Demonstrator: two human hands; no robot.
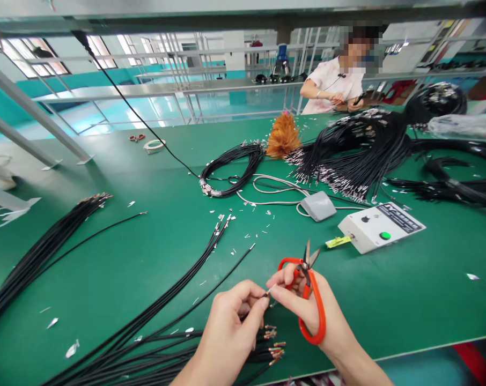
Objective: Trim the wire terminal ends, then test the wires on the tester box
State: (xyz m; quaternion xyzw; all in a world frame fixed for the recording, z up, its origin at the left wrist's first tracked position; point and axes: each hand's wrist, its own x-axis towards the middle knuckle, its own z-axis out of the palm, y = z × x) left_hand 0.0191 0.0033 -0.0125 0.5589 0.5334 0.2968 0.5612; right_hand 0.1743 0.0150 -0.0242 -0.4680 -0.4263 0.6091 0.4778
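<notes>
- Nearest us: loose black cables with copper-coloured ends [162, 362], beneath our left hand [235, 324].
- That hand pinches one thin black cable's pale-tipped end [266, 294], between both hands.
- Our right hand [334, 313] holds orange-handled metal scissors [320, 300], blades parted, fingertips at the tip.
- We judge: end-trimming; next calls for steady pinching.

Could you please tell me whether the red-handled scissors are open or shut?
Open: the scissors on the right hand have their blades spread apart.

the scissors [306, 266] have smooth plastic-looking handles [321, 308] and metal blades [308, 251]; the cables [53, 242] look rubbery and matt.
</notes>
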